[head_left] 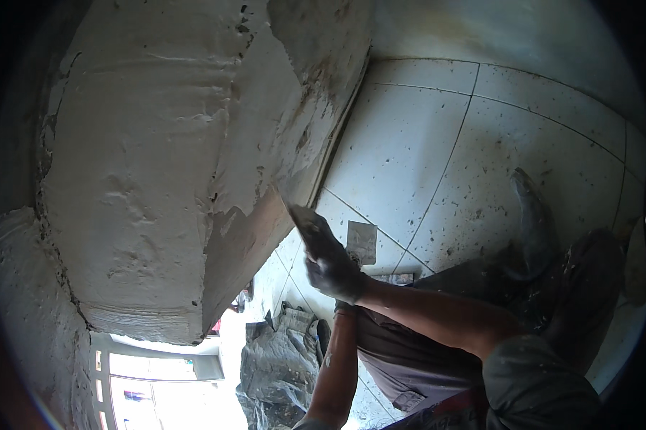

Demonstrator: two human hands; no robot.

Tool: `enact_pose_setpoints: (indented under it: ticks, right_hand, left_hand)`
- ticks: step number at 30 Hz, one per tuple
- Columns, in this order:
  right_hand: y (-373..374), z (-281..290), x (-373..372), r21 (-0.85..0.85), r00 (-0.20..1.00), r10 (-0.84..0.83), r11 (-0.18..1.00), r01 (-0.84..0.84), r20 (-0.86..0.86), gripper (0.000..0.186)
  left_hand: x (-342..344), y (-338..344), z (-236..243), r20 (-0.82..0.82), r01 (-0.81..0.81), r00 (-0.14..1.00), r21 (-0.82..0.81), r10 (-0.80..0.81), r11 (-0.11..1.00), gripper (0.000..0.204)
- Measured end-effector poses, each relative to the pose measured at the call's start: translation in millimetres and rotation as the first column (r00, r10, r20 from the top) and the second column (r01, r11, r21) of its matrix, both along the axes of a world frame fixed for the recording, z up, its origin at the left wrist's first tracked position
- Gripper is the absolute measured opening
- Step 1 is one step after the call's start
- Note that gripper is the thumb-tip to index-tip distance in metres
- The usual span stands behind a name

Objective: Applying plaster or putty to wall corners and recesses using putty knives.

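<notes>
Centre frame: thin blade (286, 203) gripped in right hand's (328, 258) closed fingers; wall plaster (144, 179) could be gouged by over-tilting. Left hand (344, 307) mostly hidden; finger state cannot be told.

No legible words, labels, numbers or signs.

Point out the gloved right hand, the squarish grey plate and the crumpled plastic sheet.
Gloved right hand (330, 261): head view, middle of the hand.
Squarish grey plate (362, 241): head view, middle of its flat face.
Crumpled plastic sheet (280, 364): head view, among its folds.
</notes>
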State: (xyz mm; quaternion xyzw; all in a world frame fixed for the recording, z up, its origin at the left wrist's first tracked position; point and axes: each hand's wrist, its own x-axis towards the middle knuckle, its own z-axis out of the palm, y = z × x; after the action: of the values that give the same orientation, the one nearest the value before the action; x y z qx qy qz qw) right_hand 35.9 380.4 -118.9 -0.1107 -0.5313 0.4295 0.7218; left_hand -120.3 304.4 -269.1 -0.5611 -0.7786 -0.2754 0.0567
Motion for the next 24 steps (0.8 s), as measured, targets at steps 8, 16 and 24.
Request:
enact_pose_setpoints:
  ticks: [8,16,24]
  right_hand:
    - [130.8,-42.7,20.7,-0.373,0.616,0.300,0.581,-0.723,-0.728,0.005]
    - [123.0,19.5,63.7,-0.215,0.627,0.364,0.723,-0.656,-0.689,0.016]
    - [76.0,106.5,154.5,0.143,0.663,0.408,0.898,-0.417,-0.628,0.033]
  left_hand:
    - [44.0,11.5,53.8,-0.127,0.166,0.973,-0.203,-0.195,0.965,0.021]
    - [33.9,4.3,57.1,-0.165,0.135,0.972,-0.178,-0.165,0.975,0.013]
    - [40.1,6.0,49.4,-0.195,0.196,0.954,-0.171,-0.228,0.965,0.014]
